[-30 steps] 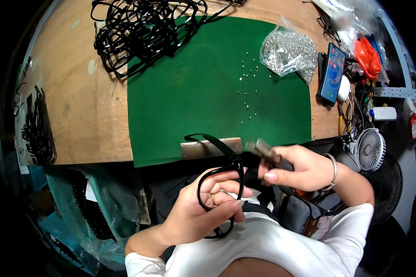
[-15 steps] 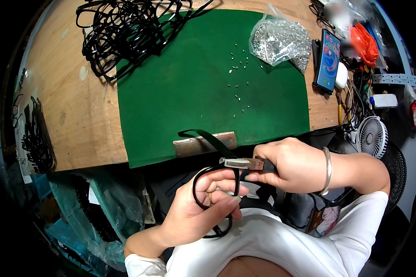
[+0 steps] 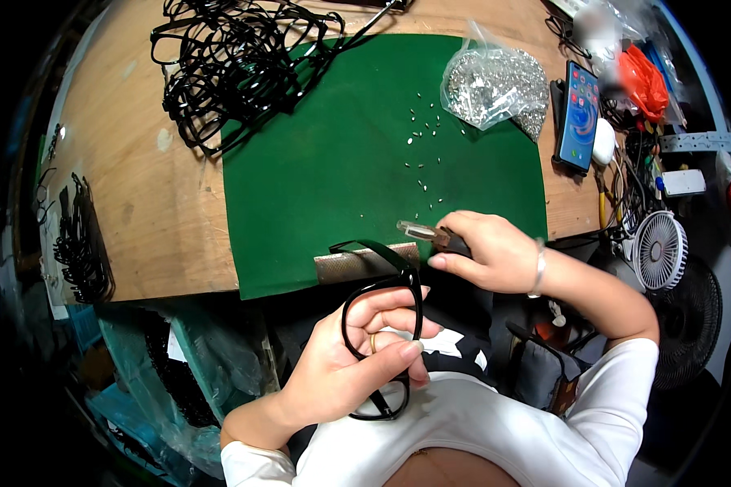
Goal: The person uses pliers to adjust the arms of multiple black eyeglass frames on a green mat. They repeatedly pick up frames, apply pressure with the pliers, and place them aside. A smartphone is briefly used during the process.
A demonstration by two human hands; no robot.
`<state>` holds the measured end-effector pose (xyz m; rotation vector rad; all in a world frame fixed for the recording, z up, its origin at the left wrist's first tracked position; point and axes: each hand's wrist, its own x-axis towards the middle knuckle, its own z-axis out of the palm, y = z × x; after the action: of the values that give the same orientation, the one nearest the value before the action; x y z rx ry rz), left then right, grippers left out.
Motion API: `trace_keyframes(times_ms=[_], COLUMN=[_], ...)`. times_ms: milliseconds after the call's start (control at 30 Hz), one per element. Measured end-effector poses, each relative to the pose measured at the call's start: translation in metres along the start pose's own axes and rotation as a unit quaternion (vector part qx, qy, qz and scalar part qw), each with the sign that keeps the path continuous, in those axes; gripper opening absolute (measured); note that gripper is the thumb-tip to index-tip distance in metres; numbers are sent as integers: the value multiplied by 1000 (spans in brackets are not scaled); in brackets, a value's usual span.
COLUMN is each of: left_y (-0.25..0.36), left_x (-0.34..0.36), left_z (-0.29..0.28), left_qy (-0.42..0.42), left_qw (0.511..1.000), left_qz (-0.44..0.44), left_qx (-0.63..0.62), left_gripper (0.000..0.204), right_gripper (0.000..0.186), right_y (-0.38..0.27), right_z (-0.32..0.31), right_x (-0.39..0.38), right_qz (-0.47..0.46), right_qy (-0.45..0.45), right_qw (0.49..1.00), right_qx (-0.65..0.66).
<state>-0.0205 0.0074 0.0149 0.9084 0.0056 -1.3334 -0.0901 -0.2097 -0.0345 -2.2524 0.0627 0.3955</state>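
Here the left hand point(image 3: 357, 357) grips black glasses point(image 3: 379, 325); the right hand point(image 3: 487, 252) clasps, seemingly, a screwdriver point(image 3: 426, 234)

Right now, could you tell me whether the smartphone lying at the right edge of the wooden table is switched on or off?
On. The smartphone lies face up beside the green mat, and its screen glows with rows of coloured icons.

White long-sleeved top, sleeves point(image 3: 617, 369) covering both forearms to wrists. Left hand point(image 3: 353, 357): thin ring on one finger. Right hand point(image 3: 487, 256): pale bangle point(image 3: 538, 269) around wrist. Both hands bare.
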Motion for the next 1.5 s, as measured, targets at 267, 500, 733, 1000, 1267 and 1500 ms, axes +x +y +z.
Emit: trace_keyframes(times_ms=[267,500,733,1000,1267,1500], left_y=[87,121,104,149,86,11], left_x=[-19,-11,142,132,34,18], left_z=[-101,-166,-94,-104,-32,-3], left_qy=[242,306,324,274,11,223], left_qw=[845,532,393,662,968,857], left_qz=[87,148,349,398,229,404], left_qx=[469,775,786,573,103,228], left_gripper=[32,31,21,16,25,37], right_gripper=[23,23,27,25,20,15], right_y=[10,14,7,3,0,23], right_z=[8,14,16,3,-13,14], right_x=[4,4,7,-27,-15,26], right_qz=[-61,-76,-50,-12,-23,55], right_qy=[38,73,69,103,116,156], right_qw=[995,991,991,994,992,980], right_qx=[-75,-88,-107,-39,-39,-111])
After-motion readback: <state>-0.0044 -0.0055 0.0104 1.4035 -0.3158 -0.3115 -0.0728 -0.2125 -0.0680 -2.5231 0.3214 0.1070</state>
